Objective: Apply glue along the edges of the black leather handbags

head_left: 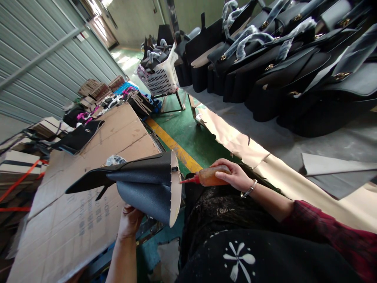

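In my left hand [129,221] is a black leather handbag [144,192], gripped from below and turned on its side. Its pale bottom edge [176,196] faces my right hand. Part of my left hand is hidden behind the bag. My right hand [235,175] is wrapped round a squeeze bottle [212,176] of amber liquid with a red nozzle. The nozzle's tip is at the pale edge of the bag; whether it touches I cannot tell.
Cardboard [118,133] covers the table on the left, with a black bag piece [78,136] lying on it. Many black handbags [265,74] stand on the table at right, near folded grey sheets [338,177]. A white basket [161,78] of bags stands beyond the green floor [176,125].
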Action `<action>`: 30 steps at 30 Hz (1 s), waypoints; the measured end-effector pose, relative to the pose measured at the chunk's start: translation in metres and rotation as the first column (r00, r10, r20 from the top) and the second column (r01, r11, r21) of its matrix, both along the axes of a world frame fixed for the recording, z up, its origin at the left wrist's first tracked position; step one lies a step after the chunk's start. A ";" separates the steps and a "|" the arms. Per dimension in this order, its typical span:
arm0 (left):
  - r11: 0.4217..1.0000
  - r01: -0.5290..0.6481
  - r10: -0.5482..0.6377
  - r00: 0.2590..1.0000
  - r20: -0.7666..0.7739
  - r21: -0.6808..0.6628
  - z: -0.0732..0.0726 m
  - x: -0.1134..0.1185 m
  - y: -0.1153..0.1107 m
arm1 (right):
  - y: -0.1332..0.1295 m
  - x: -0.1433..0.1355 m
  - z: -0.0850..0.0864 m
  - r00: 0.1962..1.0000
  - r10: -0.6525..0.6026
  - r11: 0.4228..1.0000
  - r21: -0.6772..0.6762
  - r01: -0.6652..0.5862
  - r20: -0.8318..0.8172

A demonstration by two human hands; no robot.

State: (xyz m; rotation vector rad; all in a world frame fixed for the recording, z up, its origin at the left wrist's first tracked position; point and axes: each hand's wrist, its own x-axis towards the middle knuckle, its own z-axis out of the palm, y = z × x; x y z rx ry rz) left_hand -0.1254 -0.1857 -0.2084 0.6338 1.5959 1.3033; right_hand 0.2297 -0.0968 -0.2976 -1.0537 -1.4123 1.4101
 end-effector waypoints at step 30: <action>0.999 -0.052 0.052 0.998 0.023 0.008 -0.008 -0.003 -0.003 | -0.019 0.000 -0.001 0.994 0.060 0.988 -0.135 -0.071 -0.089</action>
